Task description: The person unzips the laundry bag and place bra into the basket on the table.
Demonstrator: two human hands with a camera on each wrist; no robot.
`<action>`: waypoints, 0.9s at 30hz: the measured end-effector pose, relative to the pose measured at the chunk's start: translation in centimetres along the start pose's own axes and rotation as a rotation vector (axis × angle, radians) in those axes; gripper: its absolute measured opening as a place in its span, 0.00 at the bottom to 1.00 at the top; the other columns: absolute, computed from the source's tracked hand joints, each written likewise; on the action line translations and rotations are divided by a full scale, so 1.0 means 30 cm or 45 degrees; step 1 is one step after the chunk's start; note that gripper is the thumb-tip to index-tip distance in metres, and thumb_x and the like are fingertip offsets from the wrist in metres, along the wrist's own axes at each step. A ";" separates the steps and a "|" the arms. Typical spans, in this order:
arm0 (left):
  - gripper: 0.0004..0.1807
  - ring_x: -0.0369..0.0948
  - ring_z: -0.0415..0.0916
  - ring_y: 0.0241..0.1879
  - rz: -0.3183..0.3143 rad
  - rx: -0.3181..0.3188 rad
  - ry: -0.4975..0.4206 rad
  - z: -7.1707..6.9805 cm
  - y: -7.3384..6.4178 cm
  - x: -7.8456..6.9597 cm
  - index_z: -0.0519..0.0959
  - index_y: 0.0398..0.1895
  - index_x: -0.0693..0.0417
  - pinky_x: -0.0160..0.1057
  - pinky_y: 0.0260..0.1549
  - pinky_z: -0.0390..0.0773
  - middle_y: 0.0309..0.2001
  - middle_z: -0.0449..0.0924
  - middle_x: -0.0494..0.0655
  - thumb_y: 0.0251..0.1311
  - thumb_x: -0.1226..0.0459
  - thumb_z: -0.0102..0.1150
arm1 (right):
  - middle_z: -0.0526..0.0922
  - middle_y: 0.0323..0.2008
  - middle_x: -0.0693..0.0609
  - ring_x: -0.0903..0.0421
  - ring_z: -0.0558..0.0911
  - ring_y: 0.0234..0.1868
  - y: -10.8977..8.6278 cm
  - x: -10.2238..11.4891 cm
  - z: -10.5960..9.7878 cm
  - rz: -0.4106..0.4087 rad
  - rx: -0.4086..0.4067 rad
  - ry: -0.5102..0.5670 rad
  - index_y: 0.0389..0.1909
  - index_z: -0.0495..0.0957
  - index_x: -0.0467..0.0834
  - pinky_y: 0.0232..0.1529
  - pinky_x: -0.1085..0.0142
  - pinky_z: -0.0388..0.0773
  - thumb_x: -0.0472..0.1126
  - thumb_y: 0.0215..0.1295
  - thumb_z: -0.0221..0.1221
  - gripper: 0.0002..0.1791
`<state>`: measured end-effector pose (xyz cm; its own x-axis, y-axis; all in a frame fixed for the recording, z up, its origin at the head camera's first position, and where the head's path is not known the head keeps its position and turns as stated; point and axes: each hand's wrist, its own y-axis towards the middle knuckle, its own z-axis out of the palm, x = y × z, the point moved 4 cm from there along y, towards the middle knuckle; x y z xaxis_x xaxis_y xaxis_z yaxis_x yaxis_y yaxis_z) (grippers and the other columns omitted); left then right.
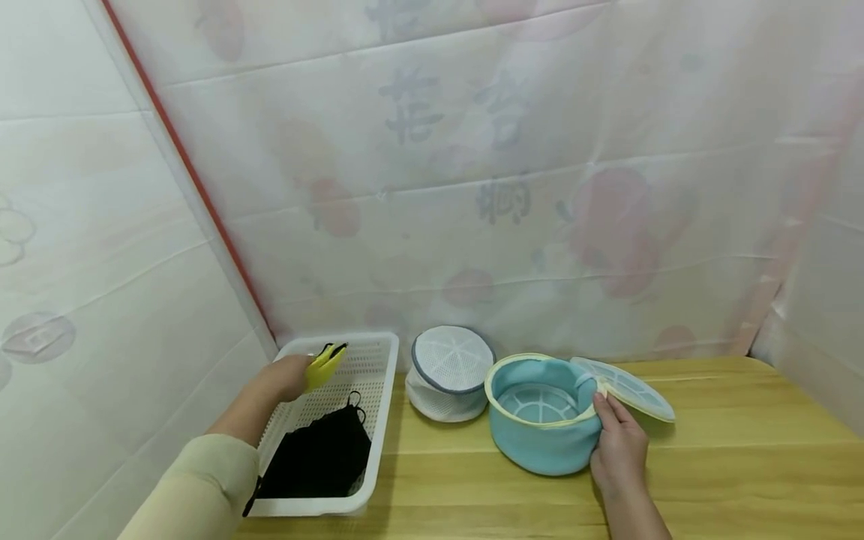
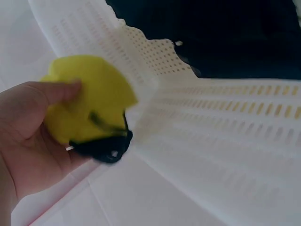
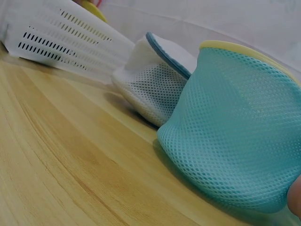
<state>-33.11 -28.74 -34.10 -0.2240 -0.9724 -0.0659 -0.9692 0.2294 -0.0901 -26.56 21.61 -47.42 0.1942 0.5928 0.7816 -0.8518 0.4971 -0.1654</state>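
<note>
My left hand (image 1: 289, 376) holds a folded yellow garment with black straps (image 1: 325, 367), bra-like in shape, above the far left part of a white plastic basket (image 1: 382, 420). In the left wrist view the thumb presses the yellow cloth (image 2: 89, 89) against the fingers. A black garment with thin straps (image 1: 320, 454) lies in the basket. On the right, my right hand (image 1: 619, 442) pinches the yellow-trimmed rim of a round blue mesh laundry bag (image 1: 547, 450). The bag stands upright with its mesh lid (image 1: 631, 386) folded open to the right. Only a fingertip (image 3: 295, 197) shows in the right wrist view.
Between basket and blue bag stands a white mesh laundry bag (image 1: 448, 401) with a grey-blue rim, its top (image 1: 454, 358) tilted forward. All stand on a wooden table (image 1: 742, 465). A patterned plastic sheet (image 1: 472, 225) hangs behind, with another on the left.
</note>
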 end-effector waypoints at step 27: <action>0.19 0.57 0.75 0.57 0.069 0.265 -0.094 -0.005 -0.060 -0.158 0.78 0.55 0.67 0.57 0.55 0.76 0.56 0.79 0.60 0.65 0.63 0.60 | 0.72 0.62 0.63 0.65 0.60 0.73 0.041 0.062 -0.034 0.058 -0.076 -0.023 0.70 0.65 0.47 0.48 0.88 0.72 0.47 0.61 0.66 0.37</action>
<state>-30.32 -24.54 -33.46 -0.2600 -0.9542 -0.1478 -0.9119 0.2930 -0.2873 -26.74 23.97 -46.79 0.1468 0.6046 0.7829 -0.8287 0.5073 -0.2364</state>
